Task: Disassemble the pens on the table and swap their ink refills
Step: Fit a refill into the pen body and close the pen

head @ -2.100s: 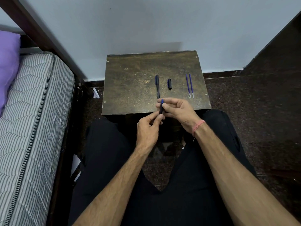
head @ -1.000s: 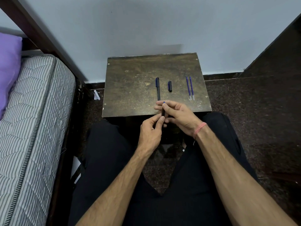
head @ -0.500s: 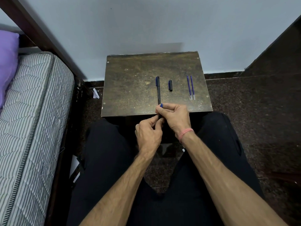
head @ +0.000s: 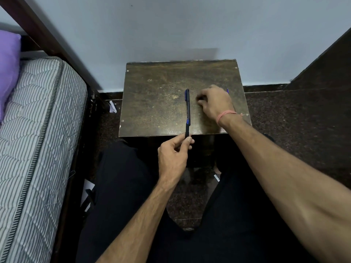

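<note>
The room was dim and evenly lit, the pale blue-grey wall [head: 190, 25] brightest, with a soft rectangular shadow on it just above the worn dark-brown wooden surface [head: 152, 103]. No glare showed, and the dark speckled stone floor [head: 294, 120] sank into near-black. The wide lens bent the edges strongly, and the right hand [head: 216, 103] looked slightly blurred at its fingers.

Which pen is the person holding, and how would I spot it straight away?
Find the dark wooden table against the pale wall, then its near edge. There the left hand pinches a short black pen with a blue tip, raised off the surface. The longer capped pen beyond it lies flat, untouched.
</note>
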{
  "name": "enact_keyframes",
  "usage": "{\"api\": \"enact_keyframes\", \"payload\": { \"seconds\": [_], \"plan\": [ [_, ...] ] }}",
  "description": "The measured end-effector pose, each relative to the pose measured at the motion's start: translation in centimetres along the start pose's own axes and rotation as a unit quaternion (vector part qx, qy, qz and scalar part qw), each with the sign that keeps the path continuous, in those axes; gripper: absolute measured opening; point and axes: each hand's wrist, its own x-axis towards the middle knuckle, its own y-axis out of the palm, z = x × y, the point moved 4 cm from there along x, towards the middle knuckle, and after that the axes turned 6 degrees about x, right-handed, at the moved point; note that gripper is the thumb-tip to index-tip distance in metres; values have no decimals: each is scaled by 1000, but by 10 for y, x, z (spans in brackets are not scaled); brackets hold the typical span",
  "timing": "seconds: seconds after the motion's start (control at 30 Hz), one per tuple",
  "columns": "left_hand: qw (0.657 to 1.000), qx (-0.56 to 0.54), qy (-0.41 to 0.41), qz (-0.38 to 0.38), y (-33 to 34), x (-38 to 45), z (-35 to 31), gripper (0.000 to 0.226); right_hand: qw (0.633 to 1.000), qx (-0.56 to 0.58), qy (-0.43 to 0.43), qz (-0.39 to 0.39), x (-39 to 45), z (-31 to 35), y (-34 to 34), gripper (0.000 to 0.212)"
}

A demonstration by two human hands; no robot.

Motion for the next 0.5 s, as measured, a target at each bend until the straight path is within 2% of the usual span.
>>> {"api": "enact_keyframes", "payload": {
  "seconds": [0.17, 0.23, 0.27, 0.3, 0.33, 0.4, 0.43, 0.47, 0.5],
  "plan": [
    [1000, 0, -5, 8, 0, -1, -1, 20, 999, -36, 20, 8, -20, 15, -7, 30],
    [1000, 2, -10, 9, 0, -1, -1, 17, 999, 17, 41, 14, -41, 8, 1, 34],
    [1000, 3, -14, 12, -1, -1, 0, 15, 994, 94, 57, 20, -55, 4, 7, 37],
    [1000, 4, -16, 16, -1, -1, 0, 14, 973, 214, 85, 20, -68, -1, 11, 36],
    [1000, 8, -17, 22, 0, -2, 0, 16, 927, 355, 118, 14, -81, -5, 14, 34],
    [999, 9, -19, 35, 1, -4, 2, 17, 789, 594, 159, -3, -97, -7, 15, 27],
    [999, 5, -19, 43, 1, -5, 2, 17, 738, 657, 155, -11, -101, -7, 12, 25],
    [999, 0, -19, 51, 2, -6, 2, 19, 710, 688, 146, -22, -103, -7, 7, 23],
    [998, -4, -18, 59, 2, -6, 2, 21, 703, 698, 134, -27, -104, -6, 2, 23]
  ]
}}
